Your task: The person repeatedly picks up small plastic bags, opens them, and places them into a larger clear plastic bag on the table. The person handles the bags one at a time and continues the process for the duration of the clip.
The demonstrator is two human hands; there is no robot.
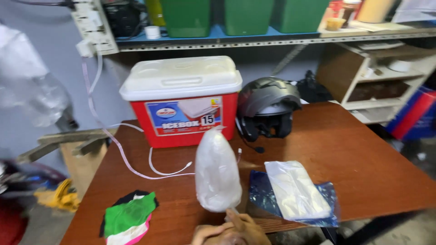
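Note:
An inflated clear plastic bag (218, 174) stands upright over the near edge of the brown wooden table (354, 159), its twisted neck pointing down. My right hand (249, 229) pinches that neck from below with its fingers closed on it. My left hand (204, 235) lies curled against the right one just under the neck. It is mostly cut off by the frame edge, so its grip is unclear. To the right of the bag, a flat stack of clear plastic bags (297, 190) rests on a blue plastic sheet (261, 190).
A red cooler box with a white lid (181, 102) and a black helmet (268, 109) sit at the table's back. A white cable (136, 170) trails across the table. A green, white and pink cloth (129, 218) lies front left. Green bins (247, 16) stand on the shelf above.

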